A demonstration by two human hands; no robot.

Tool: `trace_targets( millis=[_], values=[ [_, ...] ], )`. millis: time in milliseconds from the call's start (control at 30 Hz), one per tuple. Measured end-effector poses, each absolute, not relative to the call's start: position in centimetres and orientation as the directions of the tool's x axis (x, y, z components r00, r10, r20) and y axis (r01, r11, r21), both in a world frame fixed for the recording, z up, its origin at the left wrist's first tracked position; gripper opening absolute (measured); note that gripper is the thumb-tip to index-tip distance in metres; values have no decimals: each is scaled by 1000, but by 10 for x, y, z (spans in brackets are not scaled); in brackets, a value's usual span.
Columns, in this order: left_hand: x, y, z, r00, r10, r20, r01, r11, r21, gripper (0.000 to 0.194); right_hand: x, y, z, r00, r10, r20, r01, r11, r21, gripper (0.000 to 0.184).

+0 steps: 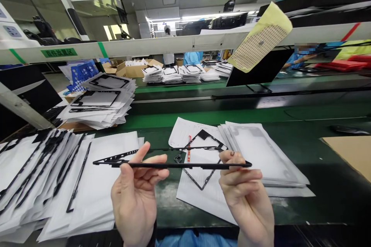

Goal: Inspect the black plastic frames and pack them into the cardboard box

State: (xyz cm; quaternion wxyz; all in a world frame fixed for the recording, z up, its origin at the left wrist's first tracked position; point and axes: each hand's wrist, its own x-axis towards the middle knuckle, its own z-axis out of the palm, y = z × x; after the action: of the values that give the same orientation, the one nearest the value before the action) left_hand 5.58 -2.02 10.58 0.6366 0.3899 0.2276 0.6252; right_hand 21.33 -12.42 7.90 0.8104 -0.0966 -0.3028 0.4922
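Note:
A thin black rectangular frame is held up nearly edge-on above the bench. My left hand grips its near edge towards the left, thumb in front and fingers behind. At the right end, the fingers of my right hand close around the same frame. Beyond and below it, a second black frame with a dark square at one corner lies turned like a diamond on white paper sheets. A small red strip lies inside that frame.
Stacked white sleeves with black frames cover the left side. Another pile stands behind them. White sleeves are stacked at right, near a cardboard sheet. A monitor with a yellow card stands behind. Co-workers are in the background.

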Motion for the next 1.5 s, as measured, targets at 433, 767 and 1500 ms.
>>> trace_targets(
  millis=[433,767,1500],
  values=[
    [57,20,97,521,853,29,-710,414,570,43,239,-108,24,251,964,83,-586,220,-780,44],
    [76,41,59,608,793,-22,-470,382,796,47,233,-113,15,407,893,191,-171,280,-945,37],
    [-54,83,13,148,989,-7,-21,10,1000,79,359,-131,-20,868,324,377,472,-304,-827,53]
  ],
)
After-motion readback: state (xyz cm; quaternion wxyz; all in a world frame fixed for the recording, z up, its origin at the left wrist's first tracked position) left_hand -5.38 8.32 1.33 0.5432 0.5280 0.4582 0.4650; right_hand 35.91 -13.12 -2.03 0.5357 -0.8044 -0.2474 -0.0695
